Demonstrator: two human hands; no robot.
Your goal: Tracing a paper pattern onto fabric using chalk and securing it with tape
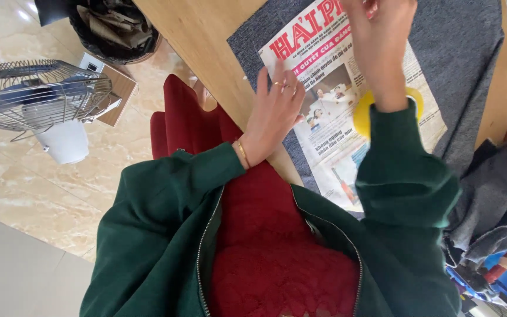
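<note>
A person in a green jacket leans over a newspaper [347, 111] spread on a grey mat [459, 53] on the wooden table [206, 41]; the left hand [274, 111], fingers spread flat, pins its near edge, while the raised right hand [379, 41] hides its fingers, grip impossible to tell; a yellow ring [362, 114] lies on the page and could slide if the sheet is tugged

Light: bright, soft daylight, even over the scene.
Glare: pale shine on the floor [24, 176] tiles at upper left.
Shadows: weak, soft under the left hand [274, 114].
Blur: right hand [379, 41] slightly smeared.
Focus: newspaper [335, 111] sharp.
</note>
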